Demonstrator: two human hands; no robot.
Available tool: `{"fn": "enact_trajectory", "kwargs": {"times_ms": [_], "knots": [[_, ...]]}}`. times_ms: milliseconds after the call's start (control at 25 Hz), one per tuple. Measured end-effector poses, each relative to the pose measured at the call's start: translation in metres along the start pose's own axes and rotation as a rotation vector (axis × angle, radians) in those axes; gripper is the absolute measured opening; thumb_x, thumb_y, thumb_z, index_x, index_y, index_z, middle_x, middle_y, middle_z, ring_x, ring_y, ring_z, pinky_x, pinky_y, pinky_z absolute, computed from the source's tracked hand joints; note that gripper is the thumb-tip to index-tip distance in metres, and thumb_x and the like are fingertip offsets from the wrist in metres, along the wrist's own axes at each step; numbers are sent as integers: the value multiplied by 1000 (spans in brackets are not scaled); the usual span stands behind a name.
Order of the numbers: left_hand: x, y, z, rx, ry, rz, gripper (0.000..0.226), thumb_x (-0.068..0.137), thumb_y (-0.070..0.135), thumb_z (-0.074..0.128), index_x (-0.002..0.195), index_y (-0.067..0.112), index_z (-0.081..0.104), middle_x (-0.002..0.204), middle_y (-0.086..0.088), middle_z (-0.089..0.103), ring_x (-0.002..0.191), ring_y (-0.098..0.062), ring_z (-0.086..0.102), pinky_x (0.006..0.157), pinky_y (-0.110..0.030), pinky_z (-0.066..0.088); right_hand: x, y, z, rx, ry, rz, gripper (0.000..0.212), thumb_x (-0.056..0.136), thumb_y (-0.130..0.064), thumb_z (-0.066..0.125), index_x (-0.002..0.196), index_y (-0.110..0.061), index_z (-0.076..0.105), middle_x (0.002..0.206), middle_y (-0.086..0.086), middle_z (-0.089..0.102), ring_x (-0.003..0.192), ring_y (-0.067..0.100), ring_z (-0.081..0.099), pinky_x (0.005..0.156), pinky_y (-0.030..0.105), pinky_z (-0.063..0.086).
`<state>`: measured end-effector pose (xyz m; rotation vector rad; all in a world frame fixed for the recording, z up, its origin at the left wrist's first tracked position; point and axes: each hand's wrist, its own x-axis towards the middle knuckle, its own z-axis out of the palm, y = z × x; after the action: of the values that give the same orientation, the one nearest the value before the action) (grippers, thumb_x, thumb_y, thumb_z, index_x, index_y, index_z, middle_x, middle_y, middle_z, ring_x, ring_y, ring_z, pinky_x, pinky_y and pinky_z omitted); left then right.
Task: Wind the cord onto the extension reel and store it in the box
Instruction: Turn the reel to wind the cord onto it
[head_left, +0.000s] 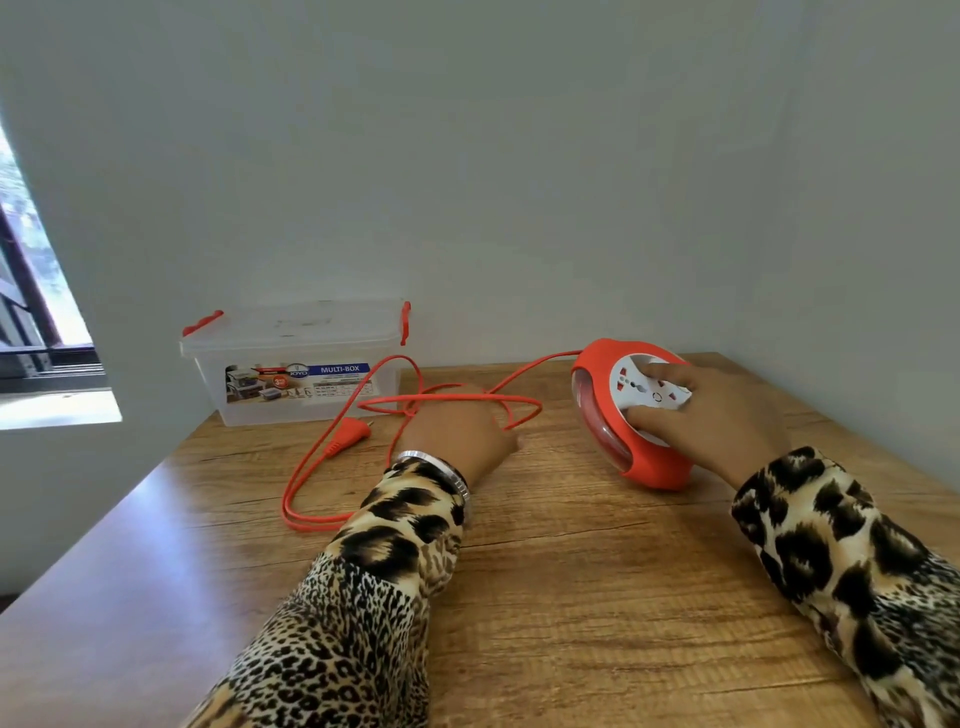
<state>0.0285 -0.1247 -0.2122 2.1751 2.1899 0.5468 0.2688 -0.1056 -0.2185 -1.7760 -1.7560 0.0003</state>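
A round red extension reel (654, 457) with a white socket face stands tilted on the wooden table (571, 597) at the right. My right hand (711, 415) grips the white socket hub, thumb low and fingers on top. The red cord (311, 467) runs from the reel's back to the left and lies in loose loops on the table, ending in a red plug (347, 434). My left hand (457, 431) lies among the loops with the cord crossing over it; whether its fingers hold the cord is hidden.
A clear plastic box (291, 384) with a lid and red latches stands at the table's back left, by the wall. A window (36, 291) is at the far left. The wall closes the table at the back and right.
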Motion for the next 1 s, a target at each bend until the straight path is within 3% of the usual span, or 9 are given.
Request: {"fn": "enact_trajectory", "kwargs": {"times_ms": [120, 200, 240, 400, 600, 720, 840, 920, 1000], "knots": [[-10, 27, 9, -487, -337, 38, 45, 79, 61, 62, 70, 17, 60, 66, 0, 63, 52, -12, 60, 51, -24, 46, -4, -3, 1, -9, 50, -33, 63, 63, -66, 57, 124, -50, 52, 118, -6, 62, 95, 15, 56, 69, 29, 37], [-20, 46, 21, -849, -524, -1, 35, 80, 49, 69, 81, 15, 62, 73, -4, 67, 52, -13, 65, 53, -27, 55, -6, -5, 1, -8, 77, -64, 64, 62, -67, 56, 124, -50, 52, 113, -6, 64, 85, 13, 52, 66, 28, 37], [-23, 54, 29, -961, -530, 1, 29, 82, 43, 71, 85, 16, 61, 79, -5, 66, 58, -15, 66, 57, -29, 58, -7, -6, 1, 2, 92, -76, 64, 62, -67, 56, 123, -50, 52, 109, -6, 64, 81, 12, 51, 65, 28, 38], [-25, 68, 51, -1217, -237, 25, 29, 83, 30, 72, 107, 25, 57, 94, 0, 64, 84, -18, 67, 73, -37, 61, -10, -9, 0, 122, 148, -82, 63, 64, -69, 56, 124, -52, 49, 85, -11, 58, 77, 11, 60, 68, 32, 49], [-22, 66, 53, -1322, 15, 2, 23, 84, 16, 71, 100, 25, 57, 103, -10, 67, 92, -25, 69, 84, -45, 58, -16, -19, 7, 316, 216, -109, 55, 69, -63, 61, 120, -48, 47, 72, -11, 58, 71, 10, 63, 62, 34, 53], [-18, 60, 52, -1224, 103, 100, 31, 82, 9, 72, 108, 19, 59, 103, -3, 69, 94, -11, 68, 80, -27, 58, -15, -27, 11, 739, 88, 115, 52, 73, -53, 66, 120, -37, 47, 94, 1, 65, 76, 14, 64, 59, 30, 49], [-17, 58, 54, -1104, 165, 167, 35, 80, 7, 72, 110, 19, 60, 97, 7, 69, 86, 9, 63, 71, -9, 51, -13, -29, 11, 1222, -210, 444, 34, 85, -43, 59, 108, -20, 51, 72, 3, 61, 40, 8, 41, 38, 21, 27], [-15, 57, 57, -1138, 151, 154, 32, 80, 11, 73, 108, 22, 59, 100, 4, 69, 87, 2, 65, 74, -14, 52, -14, -28, 11, 1384, -318, 528, 27, 89, -44, 55, 100, -19, 53, 65, 1, 55, 34, 5, 32, 37, 20, 23], [-12, 57, 56, -1208, 133, 118, 29, 83, 17, 72, 106, 27, 58, 101, 6, 67, 89, -7, 66, 78, -27, 56, -12, -25, 7, 1422, -360, 493, 27, 91, -41, 53, 105, -18, 54, 74, 3, 63, 36, 5, 37, 38, 20, 27]]}}
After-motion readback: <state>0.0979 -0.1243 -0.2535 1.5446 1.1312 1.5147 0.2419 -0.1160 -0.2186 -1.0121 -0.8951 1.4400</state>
